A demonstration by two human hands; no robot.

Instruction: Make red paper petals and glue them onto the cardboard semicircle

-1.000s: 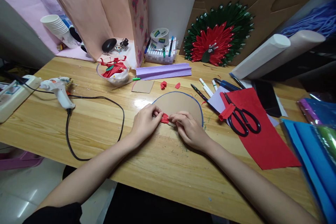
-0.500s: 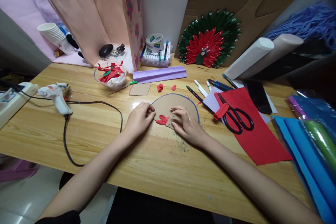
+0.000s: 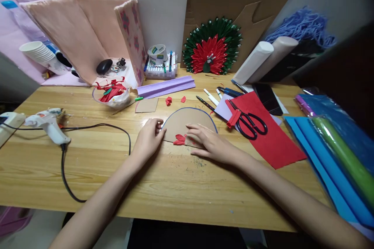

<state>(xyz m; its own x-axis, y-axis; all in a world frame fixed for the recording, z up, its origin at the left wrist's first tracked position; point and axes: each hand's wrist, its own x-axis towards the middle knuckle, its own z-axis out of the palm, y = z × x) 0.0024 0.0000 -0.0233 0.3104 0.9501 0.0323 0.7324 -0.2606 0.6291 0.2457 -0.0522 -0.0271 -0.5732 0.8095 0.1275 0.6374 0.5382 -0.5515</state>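
A blue-edged cardboard semicircle (image 3: 180,120) lies flat on the desk (image 3: 169,186). The left hand (image 3: 148,139) curls at its left end, grip unclear; the right hand (image 3: 210,144), loosely open, covers its right part, just right of red paper petals (image 3: 179,139) along the near edge.

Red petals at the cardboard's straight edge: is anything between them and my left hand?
Nothing visible. The left hand is at the left end of the cardboard, with only bare cardboard between it and the red petals. The right hand is on their other side.
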